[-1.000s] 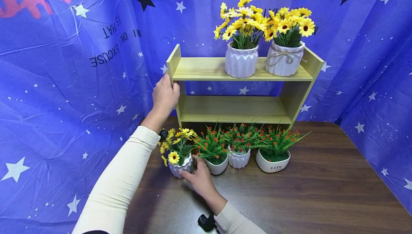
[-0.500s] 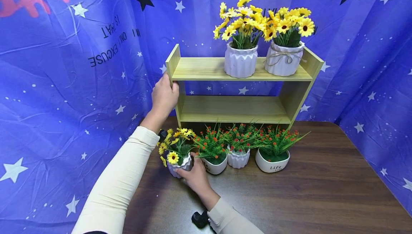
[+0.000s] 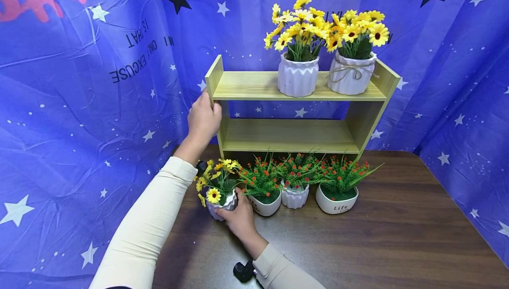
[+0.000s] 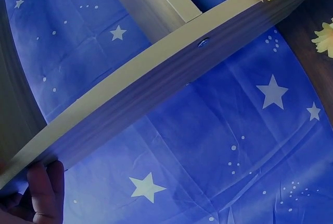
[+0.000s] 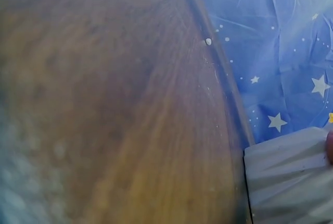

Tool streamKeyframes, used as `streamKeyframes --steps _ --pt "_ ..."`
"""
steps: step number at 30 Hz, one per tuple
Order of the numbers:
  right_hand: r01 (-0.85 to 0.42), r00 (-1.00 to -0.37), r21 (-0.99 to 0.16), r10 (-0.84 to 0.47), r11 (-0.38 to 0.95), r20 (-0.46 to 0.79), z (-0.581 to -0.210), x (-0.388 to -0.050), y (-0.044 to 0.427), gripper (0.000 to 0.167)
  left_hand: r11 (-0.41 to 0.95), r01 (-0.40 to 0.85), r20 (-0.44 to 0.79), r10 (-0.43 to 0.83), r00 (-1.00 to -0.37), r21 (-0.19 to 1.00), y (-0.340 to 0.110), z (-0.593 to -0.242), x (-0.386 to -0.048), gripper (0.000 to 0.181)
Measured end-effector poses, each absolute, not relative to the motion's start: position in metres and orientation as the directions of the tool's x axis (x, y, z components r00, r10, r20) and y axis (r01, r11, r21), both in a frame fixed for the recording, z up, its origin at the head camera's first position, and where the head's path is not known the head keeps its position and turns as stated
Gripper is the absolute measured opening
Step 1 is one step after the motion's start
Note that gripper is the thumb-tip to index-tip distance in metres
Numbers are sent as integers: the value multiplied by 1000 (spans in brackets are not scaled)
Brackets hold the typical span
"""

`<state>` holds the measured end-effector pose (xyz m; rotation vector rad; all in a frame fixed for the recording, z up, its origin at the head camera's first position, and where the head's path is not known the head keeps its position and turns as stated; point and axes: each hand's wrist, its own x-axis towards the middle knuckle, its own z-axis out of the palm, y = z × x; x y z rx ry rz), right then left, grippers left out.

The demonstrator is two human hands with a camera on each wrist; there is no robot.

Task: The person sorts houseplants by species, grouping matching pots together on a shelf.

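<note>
In the head view my left hand [image 3: 203, 119] grips the left side panel of a light wooden two-tier shelf [image 3: 250, 86]; the left wrist view shows its fingers [image 4: 46, 190] against the panel's outer face. My right hand [image 3: 240, 218] holds a white ridged flowerpot [image 3: 216, 211] with yellow daisies [image 3: 213, 195], thumb at the front and fingers on its right side. That pot stands at the left end of a row on the dark wooden table [image 3: 381, 236]. Its ridged wall [image 5: 291, 177] fills the lower right of the right wrist view.
Two white pots [image 3: 298, 77] [image 3: 351, 74] of yellow flowers stand on the upper tier, right half. Red-flowered plants in a white pot [image 3: 265, 205], a ridged pot [image 3: 294, 198] and a "Life" pot [image 3: 337, 203] line the table before the shelf. Blue star-printed cloth [image 3: 119, 147] hangs around.
My right hand and forearm have shifted slightly left, and the daisy pot has moved a little left with them. My left hand stays on the shelf panel.
</note>
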<state>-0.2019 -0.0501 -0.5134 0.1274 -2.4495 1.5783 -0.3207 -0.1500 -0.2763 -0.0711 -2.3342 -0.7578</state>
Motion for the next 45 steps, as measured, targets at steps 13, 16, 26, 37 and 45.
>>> streamKeyframes --steps 13,16,26,37,45 --pt "-214 -971 -907 21 363 237 -514 -195 -50 79 828 244 615 -147 -775 506 -149 -276 -321 39" --pt "-214 -972 -908 16 361 235 -515 -195 -52 79 825 245 616 -150 -773 509 -150 -277 -321 39" --pt "-211 -965 -889 56 405 255 -514 -196 -56 84 826 216 585 -161 -795 521 -148 -274 -320 37" --pt "-211 -969 -907 42 363 243 -510 -187 -46 79 828 219 592 -159 -790 516 -149 -275 -320 37" --pt "-193 -979 -927 6 321 206 -499 -170 -30 84 826 225 594 -156 -789 516 -149 -275 -320 40"
